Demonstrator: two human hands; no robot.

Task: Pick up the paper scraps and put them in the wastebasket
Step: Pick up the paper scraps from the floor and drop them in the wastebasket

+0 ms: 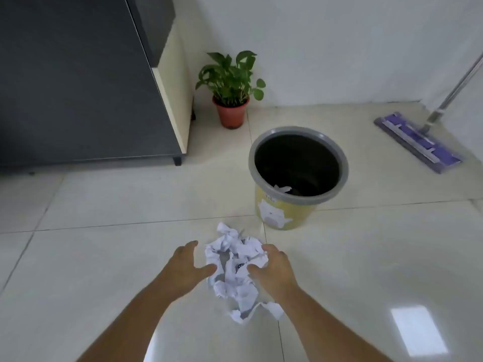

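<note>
A heap of crumpled white paper scraps [235, 267] lies on the pale tiled floor just in front of me. My left hand [187, 267] is at the heap's left edge, fingers spread, thumb touching the paper. My right hand [273, 270] rests on the heap's right side, fingers curled over the scraps. Beyond the heap, up and to the right, stands the wastebasket [285, 212], yellow with a white animal picture and a grey rim. One white scrap [282, 189] shows inside it against the near wall.
A potted green plant [231, 87] in a brown pot stands by the back wall. A dark cabinet [78, 79] fills the left. A purple flat mop [418, 141] lies at the right, handle leaning up. Tiled floor surrounds the heap.
</note>
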